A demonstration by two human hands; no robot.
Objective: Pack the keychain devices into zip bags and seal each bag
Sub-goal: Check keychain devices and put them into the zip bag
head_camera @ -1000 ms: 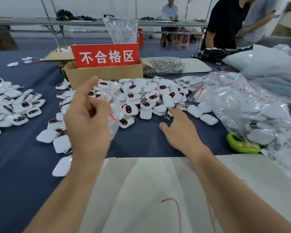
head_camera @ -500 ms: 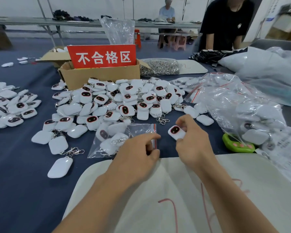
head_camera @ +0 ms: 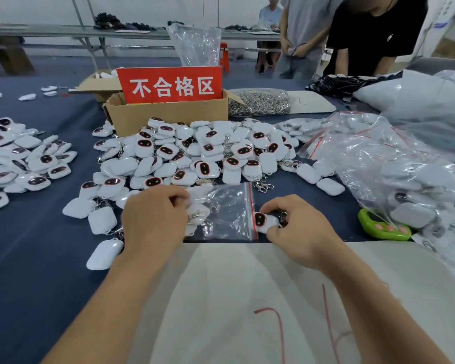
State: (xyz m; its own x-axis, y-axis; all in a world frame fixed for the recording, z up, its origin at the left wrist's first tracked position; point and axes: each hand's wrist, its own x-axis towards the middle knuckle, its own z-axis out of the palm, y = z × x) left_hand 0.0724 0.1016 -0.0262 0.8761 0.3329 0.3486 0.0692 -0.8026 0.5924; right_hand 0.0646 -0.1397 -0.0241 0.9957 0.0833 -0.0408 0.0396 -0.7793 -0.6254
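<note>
Right hand (head_camera: 297, 229) fingers pinched one white keychain device (head_camera: 264, 220), dark red-rimmed face, at the red-striped mouth of the one clear zip bag (head_camera: 229, 211) on the blue table (head_camera: 37, 258). Left hand (head_camera: 153, 219) gripped the bag's far end, with a few devices inside, couldn't count 'em. Behind sat a heap of loose devices (head_camera: 195, 153) and a cardboard box (head_camera: 168, 118) with a red sign (head_camera: 169, 84) reading 不合格区.

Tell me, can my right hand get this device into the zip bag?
Probably yes: right hand holds the keychain device at the red edge of the zip bag, nothing between; left hand grips it.
</note>
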